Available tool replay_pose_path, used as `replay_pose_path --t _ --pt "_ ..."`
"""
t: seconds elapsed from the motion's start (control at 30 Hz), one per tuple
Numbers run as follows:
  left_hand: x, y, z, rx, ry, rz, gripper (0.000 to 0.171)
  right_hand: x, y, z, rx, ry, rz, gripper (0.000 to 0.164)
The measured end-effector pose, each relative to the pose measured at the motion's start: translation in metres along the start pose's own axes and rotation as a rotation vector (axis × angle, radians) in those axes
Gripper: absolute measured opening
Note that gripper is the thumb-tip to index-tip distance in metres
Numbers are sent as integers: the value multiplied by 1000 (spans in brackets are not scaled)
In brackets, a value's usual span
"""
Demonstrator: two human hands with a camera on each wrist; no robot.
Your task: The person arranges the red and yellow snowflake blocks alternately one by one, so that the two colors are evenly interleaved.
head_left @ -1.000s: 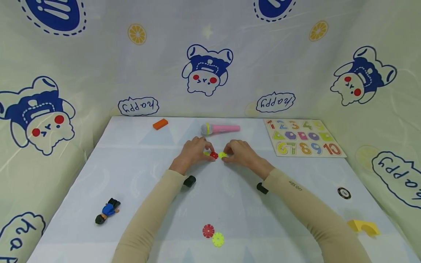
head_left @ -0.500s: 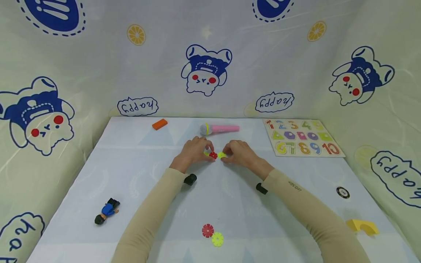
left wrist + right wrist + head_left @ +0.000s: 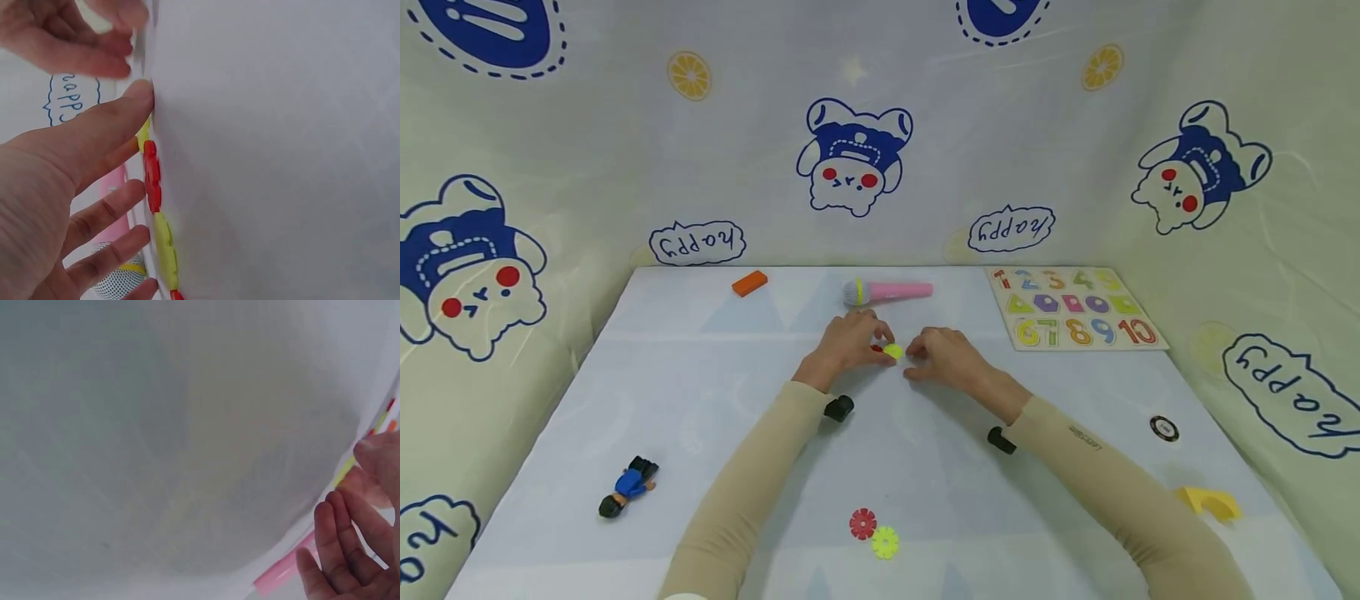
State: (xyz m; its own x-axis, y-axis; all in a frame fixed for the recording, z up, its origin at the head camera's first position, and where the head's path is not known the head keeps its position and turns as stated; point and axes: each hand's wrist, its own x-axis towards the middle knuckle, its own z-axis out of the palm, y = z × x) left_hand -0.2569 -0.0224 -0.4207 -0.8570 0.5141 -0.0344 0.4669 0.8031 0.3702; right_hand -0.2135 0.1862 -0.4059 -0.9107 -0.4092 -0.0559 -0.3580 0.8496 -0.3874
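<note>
Joining is judged to be partly done: a chain of flat, notched plastic discs in alternating red and yellow-green (image 3: 152, 178) is formed, at least four pieces being shown. A loose red notched disc (image 3: 862, 524) and a loose yellow-green one (image 3: 885, 542), set side by side on the near part of the white table (image 3: 1000, 517), seem left to be added. The chain's yellow-green end disc (image 3: 892, 351) is pinched between the left hand's (image 3: 850, 342) thumb and forefinger; its seating cannot be told. Nothing is gripped by the right hand (image 3: 951, 360), its fingertips parted just beside that disc.
</note>
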Motion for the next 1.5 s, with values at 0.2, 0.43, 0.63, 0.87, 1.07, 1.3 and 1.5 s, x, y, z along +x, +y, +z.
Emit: replay_pose_path --t 0.2,0.43,0.63,0.87,1.07,1.3,1.5 --pt "-1 -2 0 6 8 1 36 -40 -25 9 -6 -5 -189 30" --pt "-2 -3 2 24 25 -9 35 -82 -61 31 18 -123 -352 38" --pt "-1 -3 1 10 31 -11 34 -97 -82 44 20 -197 -427 41" --pt "-3 0 3 -7 26 -7 33 -111 -96 55 -24 -200 -469 36" --pt "-2 -1 5 -8 29 -1 33 -119 -98 59 -93 -137 -569 25" --pt "-2 -1 5 -25 28 4 32 -129 -98 57 -96 -172 -512 29" --pt "-3 0 4 -18 35 0 33 -129 -98 56 -70 -191 -487 23"
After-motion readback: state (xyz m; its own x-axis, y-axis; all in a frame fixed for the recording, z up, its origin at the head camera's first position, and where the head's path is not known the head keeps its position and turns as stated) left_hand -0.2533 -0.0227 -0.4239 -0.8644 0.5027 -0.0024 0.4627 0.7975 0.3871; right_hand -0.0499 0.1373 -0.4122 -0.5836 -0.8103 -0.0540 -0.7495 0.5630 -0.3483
